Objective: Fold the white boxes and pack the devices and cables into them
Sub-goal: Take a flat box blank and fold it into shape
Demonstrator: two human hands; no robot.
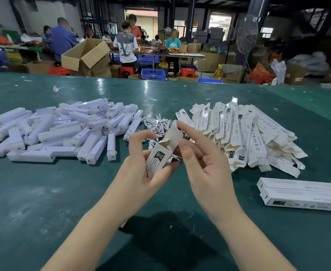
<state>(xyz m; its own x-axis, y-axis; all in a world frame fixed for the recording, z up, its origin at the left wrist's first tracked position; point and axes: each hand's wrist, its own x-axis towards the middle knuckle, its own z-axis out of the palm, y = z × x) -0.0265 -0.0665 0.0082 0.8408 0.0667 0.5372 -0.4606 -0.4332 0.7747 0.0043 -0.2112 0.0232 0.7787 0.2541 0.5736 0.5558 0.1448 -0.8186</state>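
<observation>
Head view, left hand [141,173] gripping open white box [160,151], contents unseen

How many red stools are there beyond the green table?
4 red stools show: far left, beneath the seated person in the patterned shirt, centre right, and right. Others may be hidden.

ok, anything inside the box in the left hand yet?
Cannot tell. The white box in the left hand has its top flap open, but its walls hide the interior. Right hand touches the flap; cables lie behind.
</observation>
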